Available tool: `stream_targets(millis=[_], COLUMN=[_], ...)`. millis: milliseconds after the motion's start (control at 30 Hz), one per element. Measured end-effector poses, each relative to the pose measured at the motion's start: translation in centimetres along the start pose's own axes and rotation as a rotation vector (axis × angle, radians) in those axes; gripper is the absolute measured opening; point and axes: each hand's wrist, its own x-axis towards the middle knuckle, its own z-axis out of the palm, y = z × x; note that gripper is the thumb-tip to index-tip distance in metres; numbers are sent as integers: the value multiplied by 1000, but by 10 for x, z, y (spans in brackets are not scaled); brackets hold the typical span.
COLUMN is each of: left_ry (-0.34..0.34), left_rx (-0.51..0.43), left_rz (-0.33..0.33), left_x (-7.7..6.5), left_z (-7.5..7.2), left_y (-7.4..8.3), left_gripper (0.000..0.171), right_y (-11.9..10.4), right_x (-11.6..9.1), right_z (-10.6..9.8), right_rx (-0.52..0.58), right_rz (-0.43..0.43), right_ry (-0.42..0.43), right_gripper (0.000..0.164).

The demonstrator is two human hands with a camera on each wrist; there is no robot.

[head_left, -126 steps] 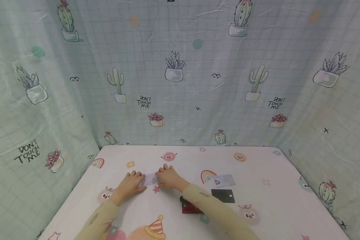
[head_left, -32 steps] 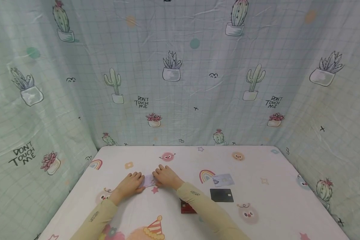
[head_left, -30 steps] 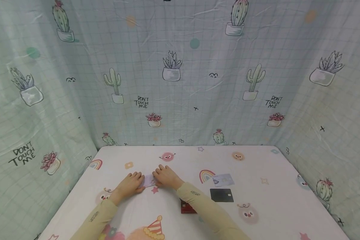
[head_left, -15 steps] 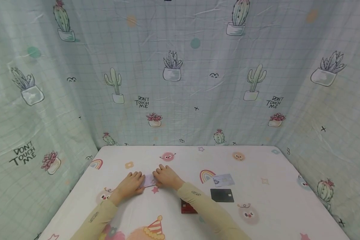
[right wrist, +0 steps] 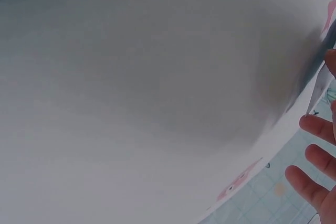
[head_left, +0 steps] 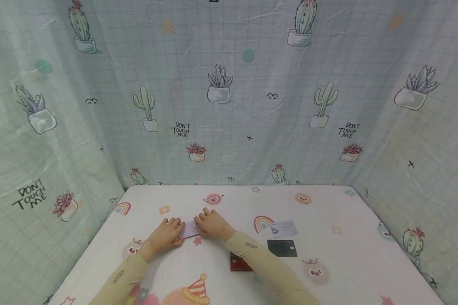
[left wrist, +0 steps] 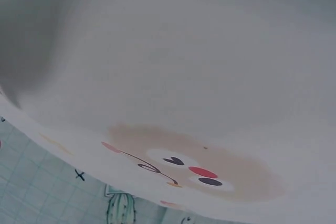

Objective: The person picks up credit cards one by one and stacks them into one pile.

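Between the hands, in the head view, lies a pale lilac card [head_left: 190, 229] low over the table. The left hand [head_left: 166, 236] grips its left end, thumb at the near edge and fingers at the far edge. At the right end, the right hand [head_left: 212, 224] pinches the card and covers part of it. The right wrist view catches the fingers [right wrist: 315, 184] at its right border, with the white edge of the card [right wrist: 319, 85] between thumb and a fingertip. The left wrist view shows only tablecloth and a dark blur, no fingers.
Right of the hands lie a pale printed card [head_left: 284, 228] and a black chip card [head_left: 282, 248]. A red card [head_left: 239, 262] is partly under the right forearm [head_left: 263, 262] in the head view. A patterned curtain [head_left: 229, 161] surrounds the table [head_left: 320, 212].
Both hands stay at the card, almost still. Compared with the oldest frame, the right forearm sits a little further left and a dark round thing by the red card no longer shows.
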Motion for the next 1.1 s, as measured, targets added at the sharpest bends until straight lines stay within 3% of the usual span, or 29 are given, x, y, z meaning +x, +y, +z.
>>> stream_targets(millis=[633, 1100], left_ry=[-37, 86], left_rx=[-6, 51], left_rz=[-32, 34], left_x=[-1, -3], left_z=[1, -1], left_y=[2, 5], left_gripper=[48, 47], right_y=[4, 7], right_x=[-6, -18], right_z=[-7, -10], right_rx=[21, 33], right_rz=[-20, -43], right_ry=[-1, 53], right_gripper=[55, 56])
